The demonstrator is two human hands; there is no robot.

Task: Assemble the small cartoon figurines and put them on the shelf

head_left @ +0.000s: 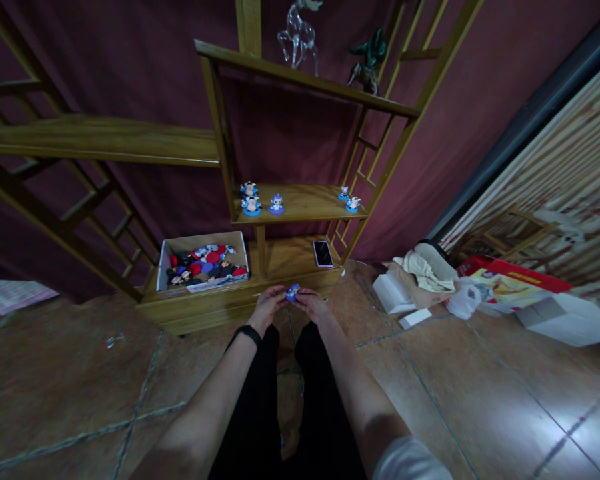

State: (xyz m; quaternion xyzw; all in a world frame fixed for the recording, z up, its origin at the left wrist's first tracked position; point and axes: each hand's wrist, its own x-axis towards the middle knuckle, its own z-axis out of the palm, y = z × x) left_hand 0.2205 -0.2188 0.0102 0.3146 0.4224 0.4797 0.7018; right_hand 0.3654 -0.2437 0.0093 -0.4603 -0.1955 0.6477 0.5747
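From the head camera I see both hands meeting low in the middle of the frame, just in front of the bottom ledge of the wooden shelf unit (300, 203). The left hand (267, 308) and the right hand (311, 304) are pinched together around a small blue figurine (293, 292), which sits between their fingertips, slightly above the knuckles and closer to the right hand's fingers. The fingers of both hands are curled in on it, nearly closed; it is too small here for me to make out its long axis or which hand bears the weight. A black wristband (249, 333) circles the left wrist. Up and to the left of the hands lies an open cardboard box (203, 261) full of red, blue and black toys, resting on the shelf's base; the left hand is the nearer one to it. Straight above the hands, the middle shelf carries a few matching figurines on blue bases (260, 200), and a dark phone (323, 253) lies flat on the lower board. The floor is glossy brown tile (455, 400), with crumpled cloth, white boxes and a red carton (510, 280) heaped to the right against a dark red wall.
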